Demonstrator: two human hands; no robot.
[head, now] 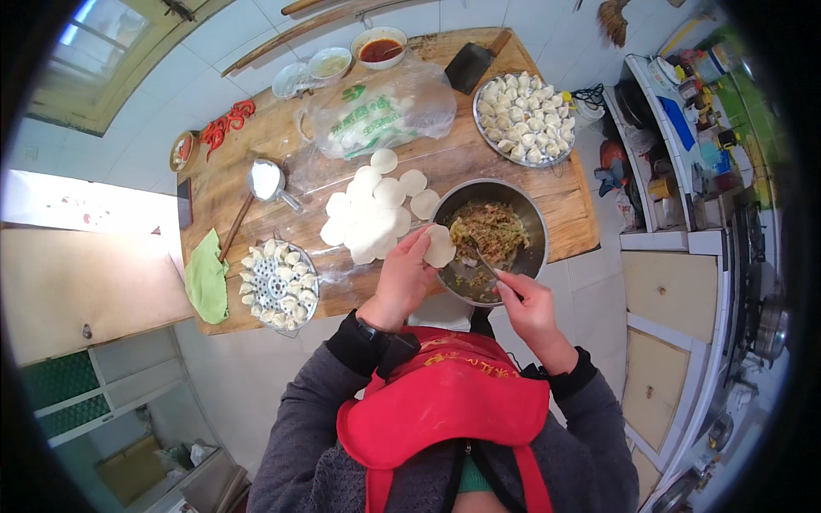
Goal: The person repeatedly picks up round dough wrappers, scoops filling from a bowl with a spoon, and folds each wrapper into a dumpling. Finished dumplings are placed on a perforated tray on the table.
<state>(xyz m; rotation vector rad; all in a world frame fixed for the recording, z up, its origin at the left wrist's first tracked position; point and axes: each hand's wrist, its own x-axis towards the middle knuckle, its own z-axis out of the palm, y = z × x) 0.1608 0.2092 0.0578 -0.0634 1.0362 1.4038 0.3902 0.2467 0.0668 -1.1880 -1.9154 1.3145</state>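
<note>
My left hand [405,276] holds a round dough wrapper [439,246] by its edge, just left of a deep metal bowl [540,221]. In my right hand [527,306] is the handle of a metal spoon [484,258], its tip down in the minced filling [494,231] inside that bowl. Many flat dough wrappers [372,215] lie overlapping on the wooden board beyond my left hand. Folded dumplings [523,115] fill a round metal tray [564,155] at the far right. More dumplings [298,285] ring a perforated steamer plate [268,285] at the near left.
On the wooden board [571,211] stand a metal scoop of flour [266,179], a plastic bag [385,112], a cleaver [468,66], a bowl of red sauce [380,50] and red peppers [228,125]. A rolling pin [236,226] rests by a green cloth [206,282]. Shelves stand at the right.
</note>
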